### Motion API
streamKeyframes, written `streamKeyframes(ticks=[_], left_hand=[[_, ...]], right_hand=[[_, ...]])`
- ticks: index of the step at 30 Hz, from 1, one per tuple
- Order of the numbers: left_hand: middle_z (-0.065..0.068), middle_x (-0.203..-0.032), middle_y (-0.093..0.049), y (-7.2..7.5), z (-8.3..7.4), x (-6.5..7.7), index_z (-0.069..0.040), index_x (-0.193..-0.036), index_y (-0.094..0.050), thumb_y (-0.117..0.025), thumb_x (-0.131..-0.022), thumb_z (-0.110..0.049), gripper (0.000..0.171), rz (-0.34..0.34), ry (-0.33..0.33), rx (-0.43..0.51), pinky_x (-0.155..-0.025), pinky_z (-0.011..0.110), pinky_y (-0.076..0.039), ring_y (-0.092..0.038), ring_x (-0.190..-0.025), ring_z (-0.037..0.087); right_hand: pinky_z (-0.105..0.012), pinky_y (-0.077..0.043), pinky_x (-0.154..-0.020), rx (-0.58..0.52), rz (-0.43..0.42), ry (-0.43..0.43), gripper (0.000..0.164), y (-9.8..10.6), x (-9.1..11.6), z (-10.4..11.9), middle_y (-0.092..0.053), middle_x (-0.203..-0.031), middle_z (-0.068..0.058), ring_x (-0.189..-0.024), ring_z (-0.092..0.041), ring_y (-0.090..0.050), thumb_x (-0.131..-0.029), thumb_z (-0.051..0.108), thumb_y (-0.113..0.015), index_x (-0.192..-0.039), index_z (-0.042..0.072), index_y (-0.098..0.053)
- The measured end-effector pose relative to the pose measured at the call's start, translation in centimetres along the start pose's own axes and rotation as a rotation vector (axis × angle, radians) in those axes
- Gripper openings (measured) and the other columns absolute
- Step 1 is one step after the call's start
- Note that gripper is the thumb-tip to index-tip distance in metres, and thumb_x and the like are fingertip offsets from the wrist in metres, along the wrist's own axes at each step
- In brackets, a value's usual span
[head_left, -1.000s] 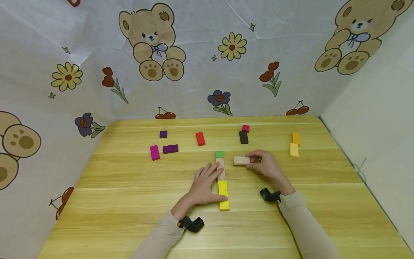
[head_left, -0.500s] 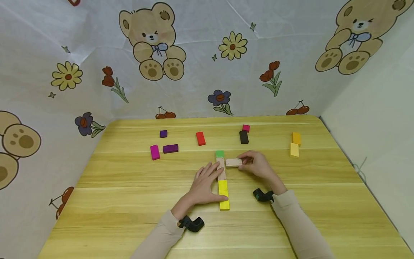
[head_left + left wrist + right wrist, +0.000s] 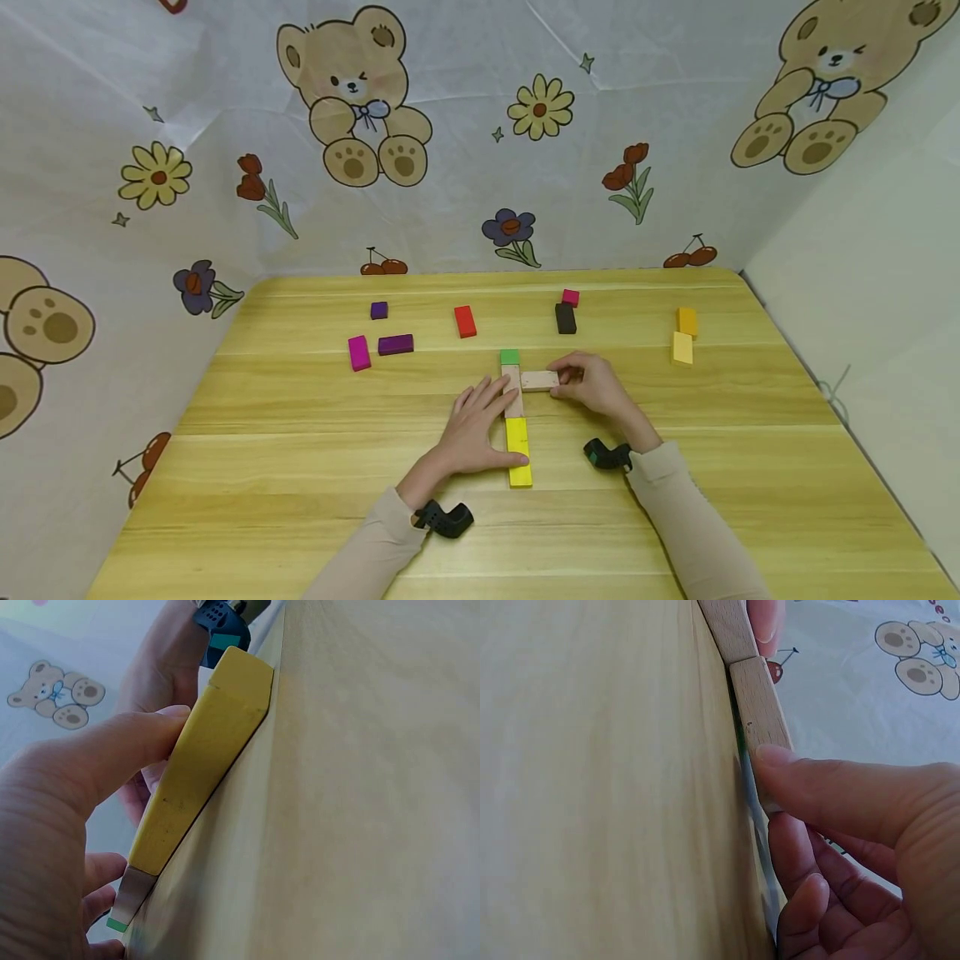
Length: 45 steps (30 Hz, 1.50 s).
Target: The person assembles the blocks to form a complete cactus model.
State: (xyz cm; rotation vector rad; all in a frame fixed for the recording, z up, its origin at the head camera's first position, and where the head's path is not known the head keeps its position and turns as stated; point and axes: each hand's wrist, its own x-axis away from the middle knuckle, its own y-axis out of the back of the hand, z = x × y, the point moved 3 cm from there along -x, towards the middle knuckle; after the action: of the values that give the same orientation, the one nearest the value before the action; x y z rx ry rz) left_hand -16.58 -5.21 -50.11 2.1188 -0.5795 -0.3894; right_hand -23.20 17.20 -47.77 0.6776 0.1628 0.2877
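A column of blocks runs along the table's middle: a green block point(image 3: 509, 357) at the far end, a plain wooden block point(image 3: 513, 405), then a long yellow block point(image 3: 518, 442) nearest me. Across the column lies my left hand point(image 3: 468, 429), fingers fairly straight. Its thumb rests on the yellow block and its fingertips touch the plain one. With thumb and fingers, my right hand point(image 3: 596, 387) pinches the right end of a second plain wooden block point(image 3: 537, 381). That block lies crosswise, its left end against the column's plain block, as the right wrist view shows.
Behind the column lie a red block point(image 3: 465, 322), a black block point(image 3: 566, 318) and a small pink block point(image 3: 571, 297). Purple blocks point(image 3: 395, 344) and a magenta block point(image 3: 359, 353) are at back left. Two orange-yellow blocks point(image 3: 682, 348) sit at right. A bear-print cloth point(image 3: 450, 225) hangs behind.
My right hand has slid the plain wooden block leftward and slightly nearer me, until its end meets the column. The left hand has stayed in place.
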Motion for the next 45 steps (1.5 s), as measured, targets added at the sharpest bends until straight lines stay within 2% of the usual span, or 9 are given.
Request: streamKeyframes(ticks=[16, 20, 23, 26, 28, 34, 37, 40, 45], left_hand=[[0.001, -0.164, -0.018, 0.0, 0.0, 0.0, -0.017, -0.154, -0.032, -0.073, -0.073, -0.062, 0.102, 0.003, 0.005, -0.008, -0.120, 0.055, -0.011, -0.011, -0.152, 0.031], [-0.001, -0.165, -0.017, 0.0, 0.0, 0.0, -0.018, -0.155, -0.031, -0.073, -0.073, -0.063, 0.103, 0.013, 0.017, -0.010, -0.120, 0.054, -0.009, -0.010, -0.152, 0.030], [-0.002, -0.165, -0.016, -0.1, 0.1, -0.1, -0.019, -0.155, -0.030, -0.073, -0.073, -0.063, 0.103, 0.018, 0.024, -0.014, -0.121, 0.053, -0.009, -0.009, -0.153, 0.028], [-0.002, -0.165, -0.016, -0.2, 0.1, -0.1, -0.019, -0.155, -0.030, -0.074, -0.072, -0.063, 0.104, 0.015, 0.020, -0.010, -0.121, 0.053, -0.008, -0.009, -0.153, 0.028], [-0.001, -0.165, -0.017, -0.2, 0.1, -0.1, -0.018, -0.155, -0.030, -0.074, -0.072, -0.062, 0.104, 0.011, 0.014, -0.006, -0.120, 0.054, -0.008, -0.009, -0.152, 0.029], [0.000, -0.165, -0.017, -0.1, 0.1, -0.1, -0.017, -0.155, -0.030, -0.075, -0.072, -0.061, 0.104, 0.005, 0.011, -0.003, -0.120, 0.055, -0.009, -0.010, -0.152, 0.030], [0.001, -0.164, -0.017, -0.1, 0.2, -0.1, -0.017, -0.155, -0.030, -0.075, -0.072, -0.061, 0.103, 0.003, 0.012, -0.003, -0.120, 0.055, -0.009, -0.010, -0.152, 0.030], [0.001, -0.164, -0.018, 0.0, 0.1, -0.1, -0.016, -0.155, -0.031, -0.075, -0.072, -0.060, 0.103, 0.003, 0.010, 0.003, -0.120, 0.056, -0.009, -0.010, -0.152, 0.031], [0.001, -0.165, -0.017, -0.1, 0.0, 0.0, -0.017, -0.155, -0.030, -0.075, -0.072, -0.060, 0.103, 0.006, 0.008, 0.004, -0.120, 0.056, -0.009, -0.009, -0.152, 0.031]], right_hand=[[-0.022, -0.043, -0.062, 0.048, 0.002, -0.010, 0.031, -0.3, 0.0, 0.0, -0.062, -0.083, -0.008, -0.073, -0.016, -0.053, -0.076, 0.004, -0.082, -0.105, 0.001, -0.073], [-0.022, -0.044, -0.065, 0.021, 0.011, -0.004, 0.034, -0.2, 0.0, 0.0, -0.063, -0.086, -0.009, -0.076, -0.018, -0.055, -0.075, 0.005, -0.083, -0.108, 0.001, -0.072], [-0.022, -0.047, -0.068, -0.025, 0.017, -0.003, 0.040, 0.3, 0.2, -0.3, -0.065, -0.096, -0.011, -0.080, -0.019, -0.057, -0.075, 0.007, -0.084, -0.112, 0.001, -0.070], [-0.021, -0.049, -0.071, -0.043, -0.004, 0.002, 0.045, 1.8, 0.6, -0.9, -0.066, -0.105, -0.015, -0.085, -0.024, -0.061, -0.076, 0.010, -0.083, -0.117, -0.001, -0.068], [-0.020, -0.049, -0.071, -0.025, -0.054, -0.002, 0.045, 3.4, 1.0, -1.6, -0.066, -0.109, -0.017, -0.086, -0.024, -0.062, -0.078, 0.012, -0.082, -0.119, -0.001, -0.067], [-0.012, -0.045, -0.066, 0.012, -0.341, -0.074, 0.043, 9.1, 2.8, -4.3, -0.063, -0.113, -0.021, -0.084, -0.005, -0.057, -0.087, 0.018, -0.075, -0.124, -0.001, -0.065], [-0.008, -0.042, -0.065, 0.017, -0.462, -0.144, 0.046, 11.3, 3.8, -5.5, -0.059, -0.119, -0.019, -0.087, -0.002, -0.053, -0.089, 0.023, -0.073, -0.127, -0.001, -0.063], [-0.006, -0.039, -0.065, 0.031, -0.499, -0.232, 0.054, 12.7, 4.7, -6.7, -0.054, -0.126, -0.020, -0.090, -0.006, -0.050, -0.089, 0.028, -0.072, -0.133, 0.000, -0.058], [-0.005, -0.037, -0.064, 0.066, -0.465, -0.337, 0.068, 13.8, 5.4, -8.7, -0.048, -0.133, -0.027, -0.096, -0.018, -0.051, -0.089, 0.031, -0.072, -0.142, -0.001, -0.047]])
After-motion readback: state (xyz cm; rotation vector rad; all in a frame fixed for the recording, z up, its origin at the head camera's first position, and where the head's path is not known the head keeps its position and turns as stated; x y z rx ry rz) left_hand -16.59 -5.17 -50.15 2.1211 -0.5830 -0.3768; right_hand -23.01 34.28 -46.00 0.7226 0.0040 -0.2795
